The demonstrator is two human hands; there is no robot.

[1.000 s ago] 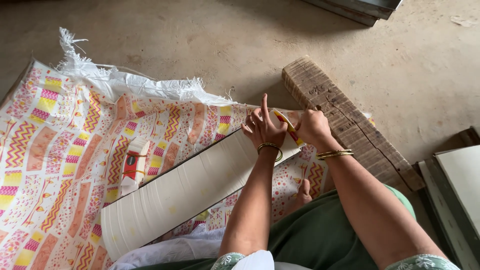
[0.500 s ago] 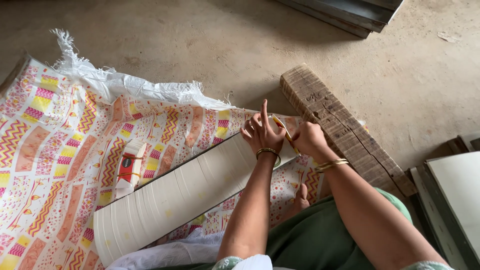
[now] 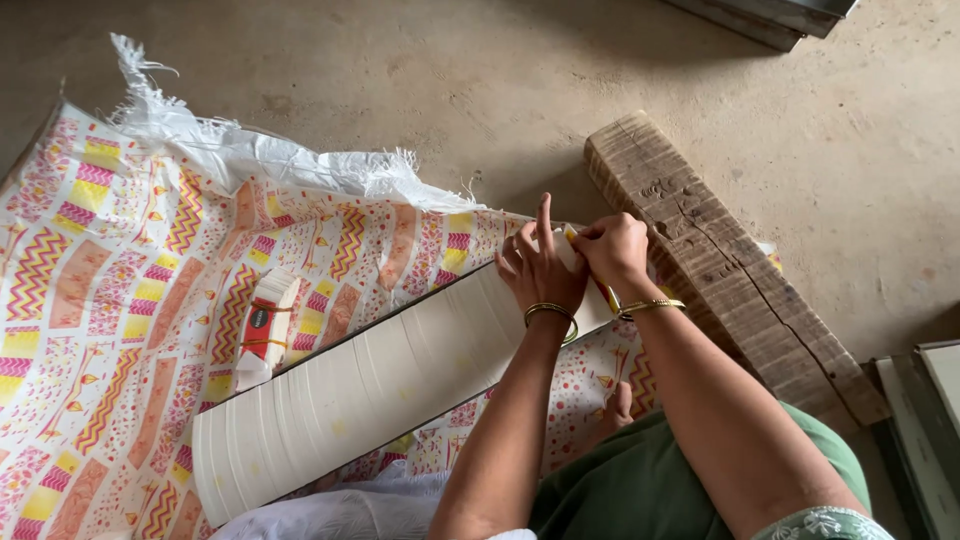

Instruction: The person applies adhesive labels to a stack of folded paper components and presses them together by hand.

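A long white stack of paper plates (image 3: 370, 395), laid on its side like a roll, runs across the middle of the view from about 7 o'clock up to the centre. Both hands meet at its upper end, near the centre and slightly toward 2 o'clock. The left hand (image 3: 540, 270) lies flat on the end of the stack with its fingers spread, the index finger pointing straight up toward 12 o'clock. The right hand (image 3: 612, 250), just beside it and touching it, has its fingers drawn together in a pinch on a small yellow-and-red strip (image 3: 605, 295) at the stack's end; what exactly the strip is cannot be told. Each wrist carries a thin gold bangle (image 3: 549, 312).

The stack rests on a patterned sheet (image 3: 120, 300) printed with zigzags, stripes and dots in pink, yellow and orange, which covers the floor from 9 o'clock to the centre. On that sheet, at 9 o'clock of the stack's middle, lies a small bundle of white labels (image 3: 268, 325) with a red mark, bound with thin bands. Along the sheet's upper edge, toward 11 o'clock, a frayed white woven sack (image 3: 250, 150) is bunched up.

At 3 o'clock of the hands, a rough wooden plank (image 3: 720, 270) lies slanted on the concrete floor (image 3: 450, 70). The person's green garment (image 3: 640, 480) fills the 5 o'clock corner.
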